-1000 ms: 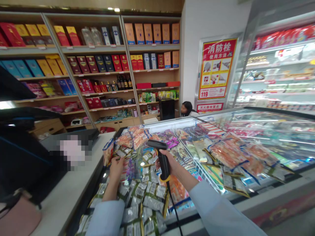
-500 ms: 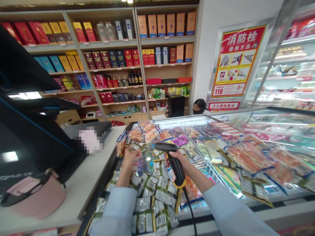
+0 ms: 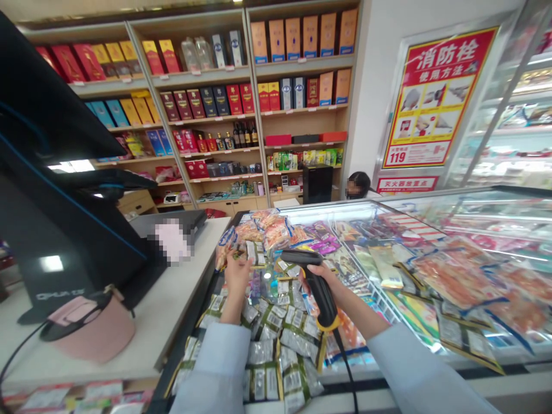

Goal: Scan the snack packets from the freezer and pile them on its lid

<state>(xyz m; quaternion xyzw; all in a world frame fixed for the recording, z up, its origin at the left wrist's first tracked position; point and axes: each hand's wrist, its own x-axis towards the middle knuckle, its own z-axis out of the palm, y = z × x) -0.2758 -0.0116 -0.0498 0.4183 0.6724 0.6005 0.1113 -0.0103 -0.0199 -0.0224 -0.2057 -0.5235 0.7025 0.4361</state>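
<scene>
My right hand (image 3: 330, 283) is closed around the handle of a black barcode scanner (image 3: 311, 277) with a yellow ring, its head pointing left over the packets. My left hand (image 3: 237, 273) reaches into a heap of green-and-white snack packets (image 3: 276, 339) lying on the glass lid of a chest freezer (image 3: 431, 253). Its fingers pinch the edge of an upright packet (image 3: 252, 253) at the far side of the heap. Orange snack bags (image 3: 267, 227) lie just beyond. Both arms wear light blue sleeves.
A white counter (image 3: 172, 310) on the left carries a black till screen (image 3: 47, 195) and a pink cap (image 3: 92, 325). Shelves of boxed goods (image 3: 207, 98) fill the back wall. A person (image 3: 357, 185) sits behind the freezer. A red fire-hydrant poster (image 3: 435, 98) and a chiller (image 3: 517, 115) stand at right.
The view has swung left, bringing the till screen and pink cap into sight. My left hand has moved forward and taken hold of a packet's edge. The scanner stays in my right hand.
</scene>
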